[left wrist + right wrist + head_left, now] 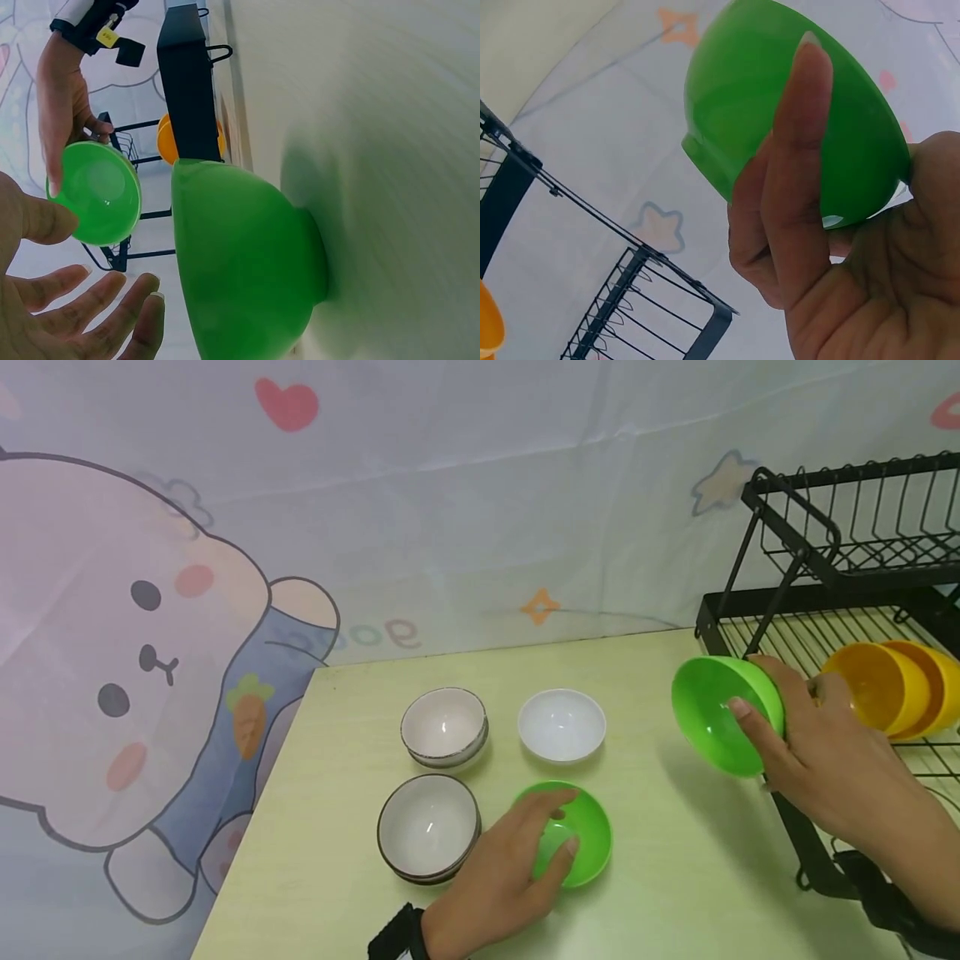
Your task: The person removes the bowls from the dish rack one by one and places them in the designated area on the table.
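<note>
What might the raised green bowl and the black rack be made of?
The green bowl: probably plastic, smooth and glossy, with soft highlights and even colour.
The black rack: likely metal with a dark coating, judging by its thin wires and flat bars.

In the head view, the left grip [510, 868] covers the left part of the standing green bowl [592, 843]; the right grip [832, 752] hides the right side of the raised green bowl [708, 718]. Lower bowls in the front stack [427, 827] and back stack [444, 727] are mostly hidden, so their number cannot be told. The right edge crops the black rack [900, 577] and the rear yellow bowl [947, 685], itself partly behind the front yellow bowl [888, 685].

In the left wrist view, the bottom edge cuts the standing green bowl, its inside unseen; marks on the yellow tag [107, 37], upper left, are too small to read.

In the right wrist view, the right grip runs off the lower right.
</note>
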The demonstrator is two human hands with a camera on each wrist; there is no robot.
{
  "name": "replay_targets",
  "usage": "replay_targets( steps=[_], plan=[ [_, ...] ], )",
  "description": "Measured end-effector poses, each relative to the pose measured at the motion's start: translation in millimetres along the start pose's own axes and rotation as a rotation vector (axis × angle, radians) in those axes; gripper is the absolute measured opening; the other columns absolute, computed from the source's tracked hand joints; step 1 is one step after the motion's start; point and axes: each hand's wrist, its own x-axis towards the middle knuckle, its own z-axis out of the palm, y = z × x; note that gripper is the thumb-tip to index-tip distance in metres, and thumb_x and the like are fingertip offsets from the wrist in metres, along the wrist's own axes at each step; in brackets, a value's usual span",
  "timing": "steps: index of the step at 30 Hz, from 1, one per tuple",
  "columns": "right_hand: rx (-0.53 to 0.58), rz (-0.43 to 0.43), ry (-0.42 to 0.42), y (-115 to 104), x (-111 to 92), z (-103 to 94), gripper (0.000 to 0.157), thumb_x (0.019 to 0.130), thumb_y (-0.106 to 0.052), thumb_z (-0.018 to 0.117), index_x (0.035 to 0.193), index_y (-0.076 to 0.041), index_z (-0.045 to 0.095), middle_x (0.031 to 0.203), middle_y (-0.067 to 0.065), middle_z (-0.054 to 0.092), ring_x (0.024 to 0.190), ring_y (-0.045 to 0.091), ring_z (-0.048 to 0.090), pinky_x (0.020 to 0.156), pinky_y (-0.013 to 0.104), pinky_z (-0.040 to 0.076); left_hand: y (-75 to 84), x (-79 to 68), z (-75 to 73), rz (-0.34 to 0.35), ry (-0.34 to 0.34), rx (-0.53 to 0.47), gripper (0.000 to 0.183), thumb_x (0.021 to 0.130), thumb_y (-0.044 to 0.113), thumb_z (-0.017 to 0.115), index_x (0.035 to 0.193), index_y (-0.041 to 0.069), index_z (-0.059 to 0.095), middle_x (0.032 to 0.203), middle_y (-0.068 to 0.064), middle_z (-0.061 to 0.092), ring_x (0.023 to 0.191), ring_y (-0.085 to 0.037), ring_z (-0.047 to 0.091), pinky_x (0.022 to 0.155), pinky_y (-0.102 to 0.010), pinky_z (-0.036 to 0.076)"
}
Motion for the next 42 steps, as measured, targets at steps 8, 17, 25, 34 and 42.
replay_targets(
  steps=[8, 17, 25, 34, 42],
  plan=[
    [0.043, -0.061, -0.08, -13.4, -2.9, 8.0, 0.069, 0.106, -0.05, 0.032, 0.16, -0.015, 0.008, 0.126, 0.042, 0.03, 0.063, 0.015, 0.065, 0.059, 0.053, 0.05, -0.7, -0.6, -0.7, -0.024, -0.01, 0.0, 0.043, 0.104, 0.028, 0.049, 0.144, 0.015, 0.042, 0.127, -0.001, 0.06, 0.111, -0.011, 0.062, 0.091, -0.025, 0.052],
    [0.199, -0.118, -0.143, -20.8, -7.3, 17.0, 0.063, 0.108, -0.043, 0.033, 0.16, -0.018, 0.007, 0.123, 0.035, 0.034, 0.063, 0.012, 0.065, 0.054, 0.034, 0.049, -2.6, 0.5, 0.3, -0.012, -0.007, 0.002, 0.044, 0.104, 0.028, 0.049, 0.145, 0.015, 0.04, 0.13, -0.001, 0.059, 0.112, -0.011, 0.063, 0.09, -0.024, 0.052],
    [0.318, -0.171, -0.174, -27.3, -8.8, 25.6, 0.059, 0.108, -0.038, 0.035, 0.16, -0.021, 0.012, 0.124, 0.03, 0.035, 0.065, 0.015, 0.063, 0.054, 0.026, 0.052, -2.8, -0.4, 1.6, -0.032, -0.012, 0.015, 0.047, 0.103, 0.029, 0.05, 0.146, 0.016, 0.039, 0.144, -0.004, 0.05, 0.128, -0.015, 0.055, 0.101, -0.032, 0.051],
    [0.505, -0.241, -0.264, -40.9, -15.5, 40.2, 0.055, 0.108, -0.033, 0.038, 0.157, -0.023, 0.017, 0.137, 0.027, 0.034, 0.073, 0.015, 0.063, 0.057, 0.028, 0.058, -3.2, 0.0, 1.8, -0.018, 0.02, 0.024, 0.055, 0.102, 0.028, 0.052, 0.151, 0.012, 0.032, 0.152, -0.011, 0.038, 0.137, -0.022, 0.046, 0.106, -0.038, 0.049],
    [0.551, -0.246, -0.343, -49.4, -16.7, 53.9, 0.052, 0.107, -0.036, 0.04, 0.155, -0.024, 0.023, 0.14, 0.025, 0.036, 0.074, 0.012, 0.064, 0.059, 0.03, 0.058, -3.0, 0.3, 2.9, -0.017, 0.104, 0.033, 0.054, 0.1, 0.026, 0.055, 0.147, 0.009, 0.036, 0.152, -0.015, 0.036, 0.139, -0.025, 0.043, 0.106, -0.043, 0.048]
  ],
)
